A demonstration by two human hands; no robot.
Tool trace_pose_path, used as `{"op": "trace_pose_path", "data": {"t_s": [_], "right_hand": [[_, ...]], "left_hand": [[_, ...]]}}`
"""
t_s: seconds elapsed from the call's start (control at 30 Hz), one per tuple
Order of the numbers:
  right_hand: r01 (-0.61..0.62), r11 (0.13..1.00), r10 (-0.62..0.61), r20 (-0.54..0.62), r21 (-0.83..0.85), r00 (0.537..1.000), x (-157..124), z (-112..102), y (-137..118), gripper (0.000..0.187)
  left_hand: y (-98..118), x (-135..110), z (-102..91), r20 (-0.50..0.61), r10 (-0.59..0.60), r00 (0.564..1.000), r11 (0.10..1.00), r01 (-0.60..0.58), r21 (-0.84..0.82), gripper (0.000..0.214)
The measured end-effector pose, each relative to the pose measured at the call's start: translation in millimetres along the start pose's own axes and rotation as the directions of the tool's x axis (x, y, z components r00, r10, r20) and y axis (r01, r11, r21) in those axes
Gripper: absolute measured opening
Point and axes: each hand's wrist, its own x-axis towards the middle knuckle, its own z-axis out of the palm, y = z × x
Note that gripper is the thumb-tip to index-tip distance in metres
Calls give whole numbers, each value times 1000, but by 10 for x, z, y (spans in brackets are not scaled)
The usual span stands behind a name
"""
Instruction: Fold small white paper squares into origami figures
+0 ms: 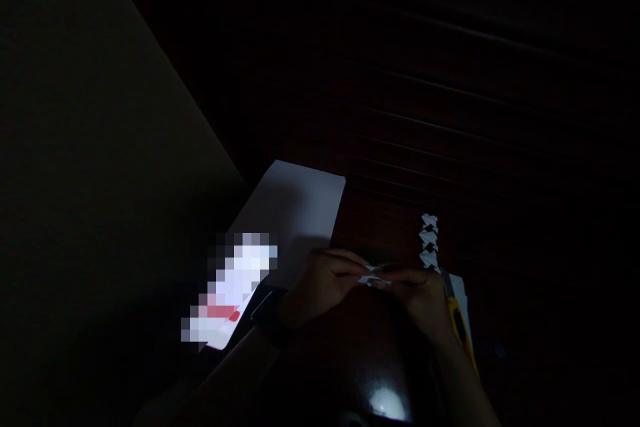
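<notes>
Both my hands meet over the dark table, fingers pinched on one small piece of folded white paper (369, 277). My left hand (327, 280) grips its left side, with a dark band round the wrist. From the right, my right hand (417, 290) pinches the other side. The fingertips cover part of the paper, so its exact shape is unclear. Just beyond my right hand, several small folded paper pieces (429, 238) lie in a column. A yellow utility knife (456, 320) rests beside my right forearm, partly hidden by it.
White paper sheets (305, 203) lie beyond my left hand. A lit phone screen (235, 300), partly blurred out, glows left of my left wrist. More white paper (459, 287) sits under the knife. A pale surface (100, 113) rises at the left. The room is very dark.
</notes>
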Motion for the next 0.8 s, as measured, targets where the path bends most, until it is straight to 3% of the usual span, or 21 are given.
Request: {"op": "trace_pose_path", "data": {"t_s": [0.2, 0.43, 0.8], "right_hand": [[27, 1000, -27, 15, -14, 1000, -5, 1, 50, 9], [7, 999, -8, -29, -32, 1000, -8, 33, 57, 10], [43, 998, -47, -65, -56, 997, 19, 79, 6, 8]], "left_hand": [[-5, 7, -9, 10, -14, 1000, 1000, 14, -10, 14], [-54, 5, 66, -101, 2, 995, 999, -6, -34, 17], [-51, 23, 98, -149, 26, 988, 997, -37, -72, 12]]}}
